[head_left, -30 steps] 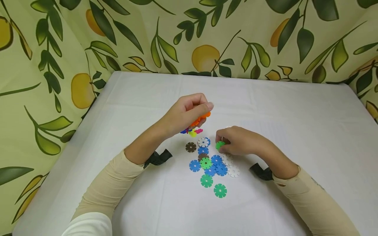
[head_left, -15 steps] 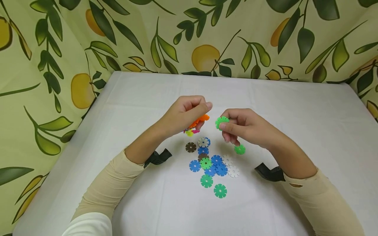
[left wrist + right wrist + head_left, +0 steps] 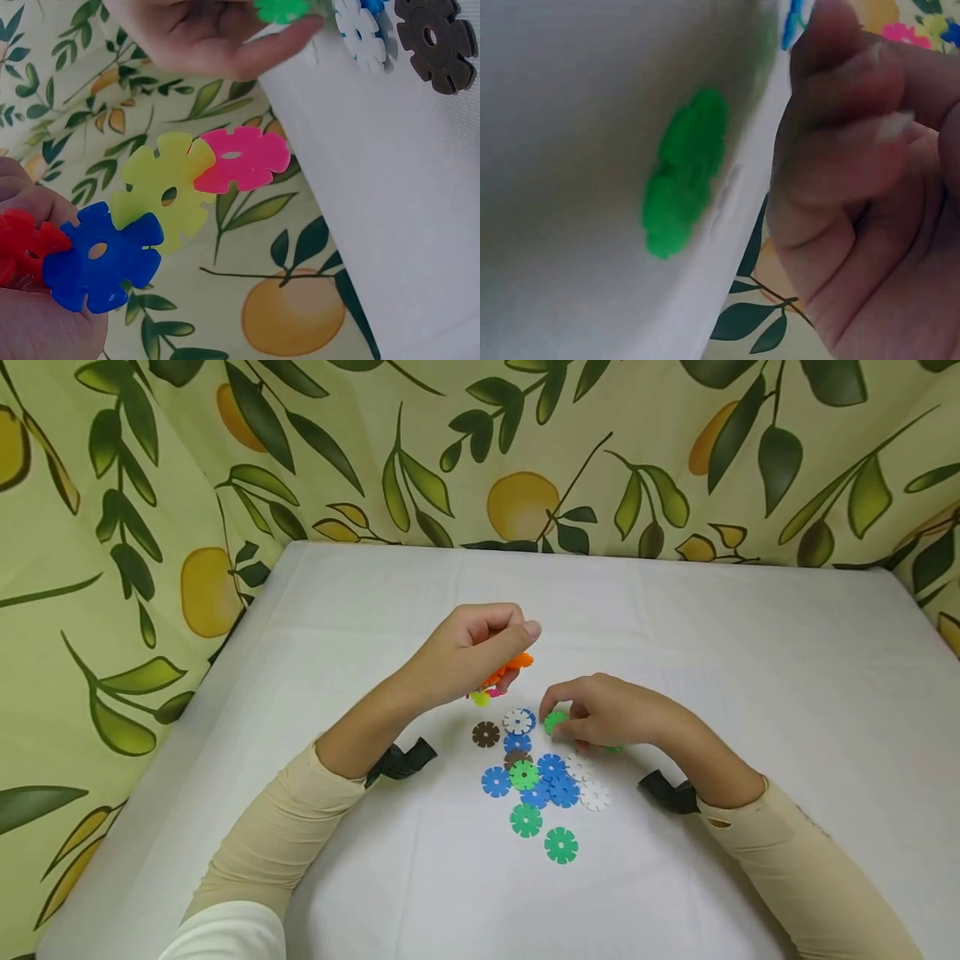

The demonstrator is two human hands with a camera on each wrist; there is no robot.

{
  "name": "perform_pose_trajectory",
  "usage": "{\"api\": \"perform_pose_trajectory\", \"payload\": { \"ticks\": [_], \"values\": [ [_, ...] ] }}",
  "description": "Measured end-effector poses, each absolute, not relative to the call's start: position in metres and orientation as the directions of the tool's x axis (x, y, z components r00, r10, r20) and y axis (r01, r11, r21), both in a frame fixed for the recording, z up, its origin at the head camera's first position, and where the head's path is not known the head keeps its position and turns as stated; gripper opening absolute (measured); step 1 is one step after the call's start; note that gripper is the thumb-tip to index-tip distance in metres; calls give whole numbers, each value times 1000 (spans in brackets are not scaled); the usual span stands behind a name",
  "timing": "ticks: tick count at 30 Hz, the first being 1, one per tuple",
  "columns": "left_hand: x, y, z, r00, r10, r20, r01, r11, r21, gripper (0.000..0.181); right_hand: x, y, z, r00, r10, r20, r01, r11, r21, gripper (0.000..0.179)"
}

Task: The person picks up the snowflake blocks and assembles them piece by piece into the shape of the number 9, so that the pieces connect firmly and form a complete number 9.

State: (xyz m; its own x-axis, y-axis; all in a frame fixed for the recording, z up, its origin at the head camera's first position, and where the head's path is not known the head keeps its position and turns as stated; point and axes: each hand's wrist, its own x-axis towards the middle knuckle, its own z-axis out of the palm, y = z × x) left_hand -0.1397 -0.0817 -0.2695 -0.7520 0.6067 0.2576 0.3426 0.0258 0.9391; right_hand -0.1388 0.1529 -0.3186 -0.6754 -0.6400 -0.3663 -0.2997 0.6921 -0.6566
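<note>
My left hand (image 3: 472, 652) grips a set of interlocking snowflake discs above the table. Orange discs (image 3: 510, 668) show under its thumb. In the left wrist view, a red disc (image 3: 26, 244), a blue disc (image 3: 101, 274), a yellow disc (image 3: 142, 180) and a pink disc (image 3: 259, 161) are slotted together in a row. To the right, my right hand (image 3: 611, 714) is low over the table and pinches a green disc (image 3: 556, 721) between thumb and forefinger. Another green disc (image 3: 686, 169) lies on the cloth under that hand, mostly hidden in the head view.
Loose discs lie on the white-covered table (image 3: 375, 610): brown (image 3: 486, 734), white (image 3: 595, 795), several blue (image 3: 496, 782) and several green (image 3: 561, 845), some overlapping. Dark straps (image 3: 667, 793) hang at both wrists. A leaf-and-fruit patterned curtain (image 3: 420, 443) borders the table.
My right hand lifted the green disc off the table, then came back down with it toward the pile. The left hand and its joined discs have dipped only slightly.
</note>
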Motion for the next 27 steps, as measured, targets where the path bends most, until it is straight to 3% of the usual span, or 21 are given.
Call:
{"api": "perform_pose_trajectory", "payload": {
  "ticks": [7, 10, 13, 22, 27],
  "values": [
    [-140, -82, -268, -749, 606, 270, 358, 26, 934, 33, -127, 137, -322, -749, -632, -202, -453, 709, -541, 15],
    [-140, -83, -269, -746, 608, 272, 354, 15, 935, 33, -117, 126, -323, -720, -684, -114, -534, 652, -538, 10],
    [-139, -83, -269, -746, 610, 267, 344, 11, 939, 33, -107, 116, -326, -676, -734, -66, -607, 606, -515, 16],
    [-138, -82, -268, -749, 612, 253, 335, 20, 942, 32, -100, 111, -326, -682, -696, -222, -527, 679, -512, 17],
    [-138, -83, -268, -744, 616, 261, 342, 15, 940, 32, -103, 114, -325, -655, -704, -275, -504, 679, -534, 17]
  ]
}}
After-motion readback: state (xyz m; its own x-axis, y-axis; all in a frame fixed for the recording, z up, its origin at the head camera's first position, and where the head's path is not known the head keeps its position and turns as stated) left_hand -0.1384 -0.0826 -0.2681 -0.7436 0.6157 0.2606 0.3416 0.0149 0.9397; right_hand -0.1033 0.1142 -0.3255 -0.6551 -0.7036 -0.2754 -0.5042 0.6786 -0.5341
